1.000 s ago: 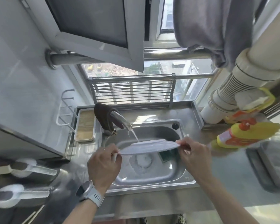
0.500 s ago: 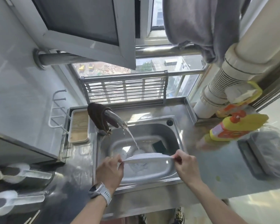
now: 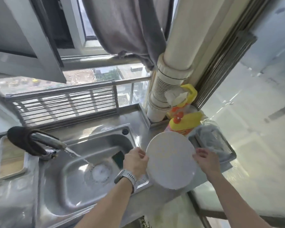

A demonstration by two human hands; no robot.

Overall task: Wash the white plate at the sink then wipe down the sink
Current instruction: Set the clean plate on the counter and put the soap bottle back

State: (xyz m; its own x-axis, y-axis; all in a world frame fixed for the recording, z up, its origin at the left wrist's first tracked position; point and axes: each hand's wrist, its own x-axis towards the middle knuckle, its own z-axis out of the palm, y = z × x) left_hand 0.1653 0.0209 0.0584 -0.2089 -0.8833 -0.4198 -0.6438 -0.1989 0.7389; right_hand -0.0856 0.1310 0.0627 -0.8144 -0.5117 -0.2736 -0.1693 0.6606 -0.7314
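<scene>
You hold the white plate point(image 3: 170, 160) between both hands, right of centre in the frame, its round face turned up toward you and tilted. Your left hand point(image 3: 136, 161) closes its fingers on the plate's left edge; a pale watch point(image 3: 127, 177) sits on that wrist. Your right hand point(image 3: 206, 159) grips the right edge, fingertips curled over the rim. The plate hangs over the steel surface point(image 3: 155, 209) just right of the sink point(image 3: 82, 175), not over the basin.

The tap point(image 3: 48, 142) at centre left runs, a thin stream falling to the drain point(image 3: 99, 172). A dark cloth point(image 3: 21, 139) is draped over the tap. A dark green sponge point(image 3: 118, 157) leans in the basin's right corner, just beside your left hand. Behind the plate, toward the right, stand two yellow and orange bottles point(image 3: 186, 120), and a metal tray point(image 3: 220, 145) lies near your right hand. A wooden tray point(image 3: 10, 160) sits at the far left.
</scene>
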